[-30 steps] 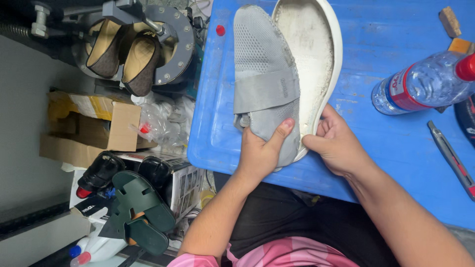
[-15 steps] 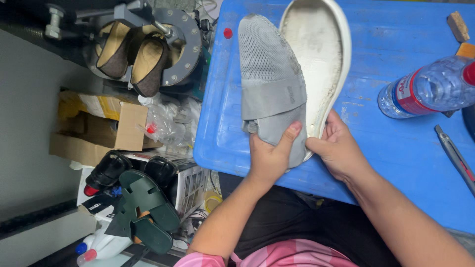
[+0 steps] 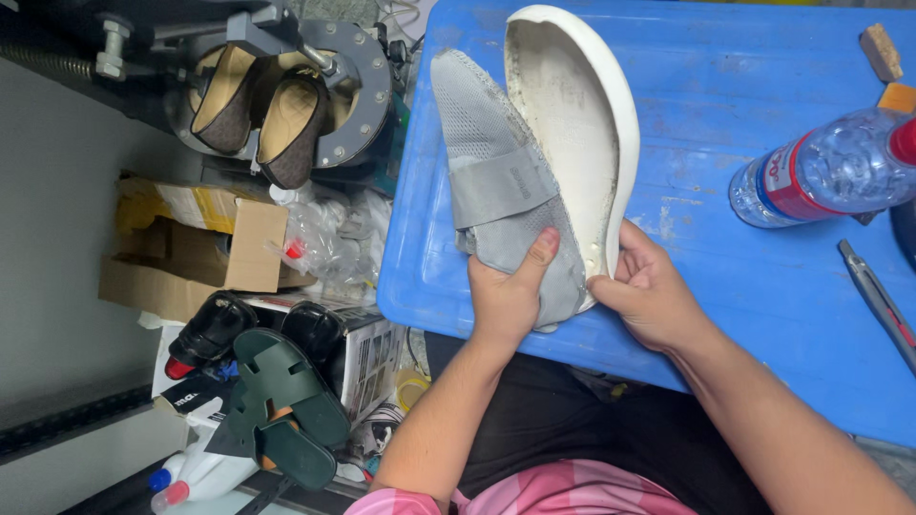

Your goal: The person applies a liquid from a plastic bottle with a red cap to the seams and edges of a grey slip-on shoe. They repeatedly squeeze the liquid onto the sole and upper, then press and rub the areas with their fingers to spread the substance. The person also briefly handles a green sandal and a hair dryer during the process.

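The plastic bottle (image 3: pixel 828 168) loses its cap end at the right edge; the right hand (image 3: pixel 649 291) hides its fingertips behind the white sole (image 3: pixel 575 124).

On the table (image 3: pixel 763 286) the shoe upper (image 3: pixel 501 191) lies just left of the sole (image 3: pixel 572 133), the two touching along their length, with the left hand (image 3: pixel 506 296) at the upper's near end and the right hand (image 3: pixel 649 296) at the sole's. A bottle (image 3: pixel 830 172) lies well to the right, a cutter (image 3: pixel 878 305) nearer. Left of the table, a box (image 3: pixel 191 248) sits between far shoes (image 3: pixel 258 114) and near sandals (image 3: pixel 281 401).
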